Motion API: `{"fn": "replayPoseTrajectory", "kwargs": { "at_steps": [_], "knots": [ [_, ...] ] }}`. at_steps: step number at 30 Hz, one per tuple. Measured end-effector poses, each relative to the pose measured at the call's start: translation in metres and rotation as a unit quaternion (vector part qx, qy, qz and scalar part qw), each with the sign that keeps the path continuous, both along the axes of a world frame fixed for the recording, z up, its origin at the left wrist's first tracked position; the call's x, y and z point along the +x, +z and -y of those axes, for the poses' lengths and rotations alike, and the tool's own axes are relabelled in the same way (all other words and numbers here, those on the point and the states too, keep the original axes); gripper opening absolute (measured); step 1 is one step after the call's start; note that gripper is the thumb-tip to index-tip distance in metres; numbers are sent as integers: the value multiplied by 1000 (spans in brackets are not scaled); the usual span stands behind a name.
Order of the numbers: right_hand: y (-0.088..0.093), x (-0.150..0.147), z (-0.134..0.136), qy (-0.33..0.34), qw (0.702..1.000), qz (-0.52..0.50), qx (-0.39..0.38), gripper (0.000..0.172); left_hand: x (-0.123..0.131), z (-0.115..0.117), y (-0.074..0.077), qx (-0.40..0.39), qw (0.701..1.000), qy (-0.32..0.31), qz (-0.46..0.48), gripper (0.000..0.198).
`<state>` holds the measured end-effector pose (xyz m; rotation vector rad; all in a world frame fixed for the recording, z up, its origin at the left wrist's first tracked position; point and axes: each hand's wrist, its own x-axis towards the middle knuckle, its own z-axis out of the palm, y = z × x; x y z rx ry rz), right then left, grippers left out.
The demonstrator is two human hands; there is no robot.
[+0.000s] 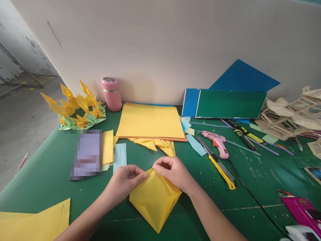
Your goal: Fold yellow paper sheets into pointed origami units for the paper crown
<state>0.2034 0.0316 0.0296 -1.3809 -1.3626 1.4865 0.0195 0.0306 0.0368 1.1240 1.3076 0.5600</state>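
A yellow folded paper (155,201), shaped roughly like a diamond with creases and layered edges, is held over the green table near its front. My left hand (126,180) pinches its upper left edge between thumb and fingers. At the top corner, my right hand (173,170) grips the paper with thumb and index finger. The lower point of the paper faces me. Just beyond my hands lie small yellow folded pieces (163,144), partly under a stack of yellow sheets (151,120). A light blue paper strip (119,155) lies beside my left hand.
Left stand a yellow-green paper crown (77,108) and a pink flask (112,95). A pixelated purple item (87,152) lies nearby. To the right are a yellow utility knife (222,170), a pink glue gun (218,144) with a cord, green and blue boards (232,104) and a wooden model (293,110).
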Motion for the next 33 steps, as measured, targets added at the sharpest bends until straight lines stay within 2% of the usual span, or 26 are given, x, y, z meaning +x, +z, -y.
{"fn": "replayPoseTrajectory", "kwargs": {
  "at_steps": [10,15,25,28,33],
  "knots": [
    [-7,-4,3,-28,999,-25,27,17,1,2,1,-24,999,-20,13,45],
    [-4,-4,5,-9,1000,-18,15,18,2,1,4,-30,999,-11,12,45],
    [-7,-9,9,12,997,27,69,17,3,3,-2,22,998,-58,-12,43],
    [-8,-10,9,13,997,32,68,18,4,4,-4,42,997,-60,-19,42],
    [-10,-9,10,0,998,25,60,18,2,3,-1,32,997,-64,-32,37]
  ]
}}
